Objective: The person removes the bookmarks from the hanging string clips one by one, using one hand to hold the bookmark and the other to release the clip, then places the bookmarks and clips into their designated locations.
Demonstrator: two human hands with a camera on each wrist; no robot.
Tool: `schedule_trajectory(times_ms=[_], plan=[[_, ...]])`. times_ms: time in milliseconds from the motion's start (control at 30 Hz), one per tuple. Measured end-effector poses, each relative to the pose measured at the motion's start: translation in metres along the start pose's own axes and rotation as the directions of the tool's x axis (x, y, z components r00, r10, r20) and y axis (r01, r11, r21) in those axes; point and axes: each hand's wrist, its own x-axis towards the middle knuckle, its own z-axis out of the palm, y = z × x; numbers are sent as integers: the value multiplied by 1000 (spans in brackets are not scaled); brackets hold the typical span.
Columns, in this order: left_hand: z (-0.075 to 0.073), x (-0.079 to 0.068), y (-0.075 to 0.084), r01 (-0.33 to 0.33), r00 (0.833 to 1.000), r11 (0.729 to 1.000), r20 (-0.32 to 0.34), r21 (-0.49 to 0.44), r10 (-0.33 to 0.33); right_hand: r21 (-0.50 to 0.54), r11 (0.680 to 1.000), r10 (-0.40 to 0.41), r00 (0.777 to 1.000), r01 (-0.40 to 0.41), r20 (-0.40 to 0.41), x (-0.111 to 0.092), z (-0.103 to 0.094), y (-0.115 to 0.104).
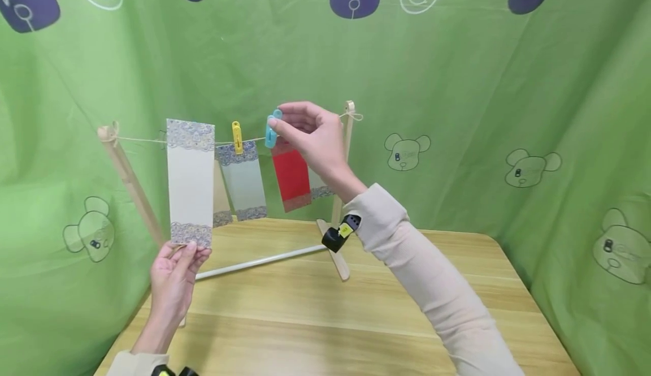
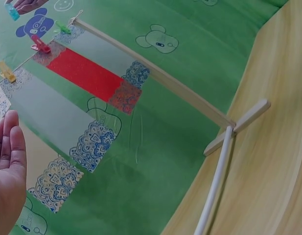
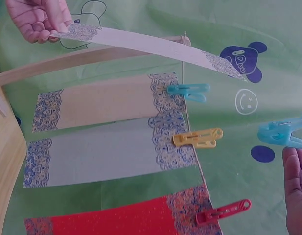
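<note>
My left hand (image 1: 175, 280) pinches the lower edge of a white paper strip (image 1: 190, 186) with patterned ends, held upright in front of the string's left part. In the right wrist view this white strip (image 3: 151, 46) bends slightly and stands apart from the string. My right hand (image 1: 317, 144) pinches a light-blue clothespin (image 1: 271, 131) between thumb and fingers. That clothespin (image 3: 280, 132) is off the string and grips nothing. Nearest on the string hang a beige strip (image 3: 104, 103) under another blue clothespin (image 3: 189, 91), and a pale blue strip (image 1: 244, 181) under a yellow clothespin (image 1: 237, 137).
A red strip (image 2: 87, 73) hangs by a red clothespin (image 2: 40, 45); beside it, a pale strip (image 2: 104, 49) hangs by a green clothespin (image 2: 63, 29). Wooden posts (image 1: 133, 184) carry the string, with a white rod (image 1: 261, 261) low between them on the wooden table (image 1: 381, 308). Green fabric surrounds everything.
</note>
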Motion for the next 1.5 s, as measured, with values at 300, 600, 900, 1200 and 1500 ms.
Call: schedule_trajectory(times_ms=[300, 600, 900, 1200, 1500], plan=[[6, -4, 1, 28, 999, 999, 17, 30, -28, -71, 997, -15, 999, 12, -44, -9, -24, 3], [14, -7, 1, 36, 998, 998, 43, 52, -39, -76, 997, -22, 993, 13, -113, -22, -50, 9], [23, -12, -1, 60, 996, 995, 54, 83, -64, -96, 995, 9, 983, -27, -185, -40, -75, 14], [31, -16, -6, 90, 992, 993, 86, 80, -97, -90, 995, 32, 976, -52, -215, -58, -94, 21], [37, -22, -11, 123, 989, 987, 69, 106, -130, -94, 994, 26, 962, -54, -272, -75, -119, 20]])
